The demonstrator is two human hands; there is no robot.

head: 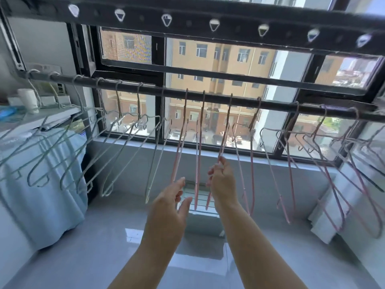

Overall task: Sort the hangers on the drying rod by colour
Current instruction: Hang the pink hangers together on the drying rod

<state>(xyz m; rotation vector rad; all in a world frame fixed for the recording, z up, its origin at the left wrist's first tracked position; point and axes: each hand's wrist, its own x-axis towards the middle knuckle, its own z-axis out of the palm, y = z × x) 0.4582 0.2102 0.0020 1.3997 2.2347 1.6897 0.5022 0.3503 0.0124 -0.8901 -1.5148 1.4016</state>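
Right hand [221, 178] pinches a pink hanger [227, 122]; left hand [170, 203] open, empty. Lift its hook clear of the rod [216, 98] before sliding.

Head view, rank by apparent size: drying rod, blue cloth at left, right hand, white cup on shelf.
1. drying rod, longest, though blue cloth covers more area: unsure between them.
2. right hand, pinching a pink hanger; near the camera, so inflated.
3. white cup.
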